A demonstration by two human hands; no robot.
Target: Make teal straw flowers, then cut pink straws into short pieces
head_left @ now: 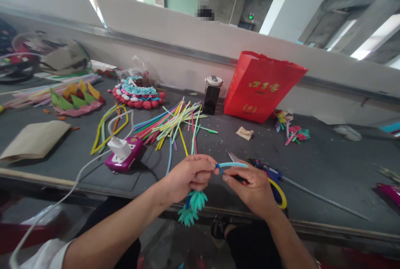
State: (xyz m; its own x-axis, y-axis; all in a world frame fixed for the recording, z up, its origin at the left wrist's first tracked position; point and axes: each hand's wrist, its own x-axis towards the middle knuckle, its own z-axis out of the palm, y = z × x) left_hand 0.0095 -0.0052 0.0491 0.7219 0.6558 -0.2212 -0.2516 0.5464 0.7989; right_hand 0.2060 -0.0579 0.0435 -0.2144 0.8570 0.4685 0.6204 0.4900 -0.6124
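Observation:
Just over the table's front edge, my left hand [195, 173] is closed, its thumb and fingertip pinching a small dark blue strip [219, 168]. Teal flowers [193, 207] with dark blue on their stem hang below this fist. A thin light blue stem [233, 164] runs from the left fingertips to the right fingers. My right hand [253, 188] is closed too, its fingertips at the dark blue strip. Partly hidden behind it are scissors, with a silver blade [233, 157] and a yellow handle loop [283, 196], and a blue tool [275, 174] with a long translucent rod.
Many coloured stems [175, 121] lie piled mid-table. A purple power socket [126, 154] with a white charger stands left, its cable crossing the edge. Behind are a black cup [211, 99], a red paper bag [262, 88] and a beaded wreath [137, 92]. Small flowers [295, 129] lie right.

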